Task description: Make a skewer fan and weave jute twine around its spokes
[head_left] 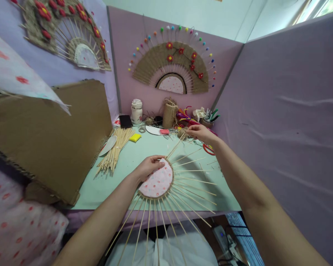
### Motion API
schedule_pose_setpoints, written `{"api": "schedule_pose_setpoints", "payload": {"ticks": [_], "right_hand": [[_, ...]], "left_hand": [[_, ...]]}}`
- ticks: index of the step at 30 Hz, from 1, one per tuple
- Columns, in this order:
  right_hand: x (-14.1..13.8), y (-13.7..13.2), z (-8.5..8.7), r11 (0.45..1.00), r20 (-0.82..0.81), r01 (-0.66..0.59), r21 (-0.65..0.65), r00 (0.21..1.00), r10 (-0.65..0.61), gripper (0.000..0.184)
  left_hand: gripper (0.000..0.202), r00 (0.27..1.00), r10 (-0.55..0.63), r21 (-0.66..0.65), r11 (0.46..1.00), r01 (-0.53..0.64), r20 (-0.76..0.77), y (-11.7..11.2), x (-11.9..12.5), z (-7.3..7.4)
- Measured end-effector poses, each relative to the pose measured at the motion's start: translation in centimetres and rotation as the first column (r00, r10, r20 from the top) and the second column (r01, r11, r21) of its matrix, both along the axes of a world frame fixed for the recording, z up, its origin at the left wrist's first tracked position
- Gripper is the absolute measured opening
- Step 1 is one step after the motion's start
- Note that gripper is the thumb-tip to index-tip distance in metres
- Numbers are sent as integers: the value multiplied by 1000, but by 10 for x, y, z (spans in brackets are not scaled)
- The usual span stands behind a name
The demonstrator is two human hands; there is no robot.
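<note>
A half-round fan base (157, 181), covered in white cloth with red dots and edged with brown cord, is tilted over the table's front edge. Thin bamboo sticks (195, 181) spread out from its curved rim. My left hand (151, 167) grips the base at its upper left, thumb lying on the cloth and fingers behind. Farther up, my right hand (199, 133) is closed in a pinch near the tips of the topmost sticks, beside a small ball of twine (182, 133). What its fingertips hold is too small to make out.
A bundle of sticks (117, 149) and a yellow packet (135, 137) lie left. Behind stand a white jar (137, 111), a twine roll (170, 113) and a pen cup (208, 121). Red-handled scissors (208, 149) lie right. Cardboard (80, 136) leans left; a finished fan (155, 55) hangs behind.
</note>
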State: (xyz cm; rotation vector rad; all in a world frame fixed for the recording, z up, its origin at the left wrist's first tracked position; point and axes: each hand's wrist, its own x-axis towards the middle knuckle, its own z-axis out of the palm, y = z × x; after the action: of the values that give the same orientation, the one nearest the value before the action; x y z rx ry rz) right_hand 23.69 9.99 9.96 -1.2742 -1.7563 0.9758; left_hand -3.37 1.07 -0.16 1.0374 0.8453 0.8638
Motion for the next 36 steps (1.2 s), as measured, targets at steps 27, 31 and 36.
{"api": "schedule_pose_setpoints", "payload": {"ticks": [27,31,36], "right_hand": [[-36,-52,-92,984,-42,-97,-152,995,92,27],[-66,-57,-83,997,-171,-75,21,982,77,41],[-101,-65,-83,992,-469,-120,-45,879,85,40]], "left_hand": [[48,864,267,-78,963,-259,426,7,12,14],[47,880,262,-62,964,-259,396,4,13,13],[50,883,266,-42,962,-271,387,3,11,9]]}}
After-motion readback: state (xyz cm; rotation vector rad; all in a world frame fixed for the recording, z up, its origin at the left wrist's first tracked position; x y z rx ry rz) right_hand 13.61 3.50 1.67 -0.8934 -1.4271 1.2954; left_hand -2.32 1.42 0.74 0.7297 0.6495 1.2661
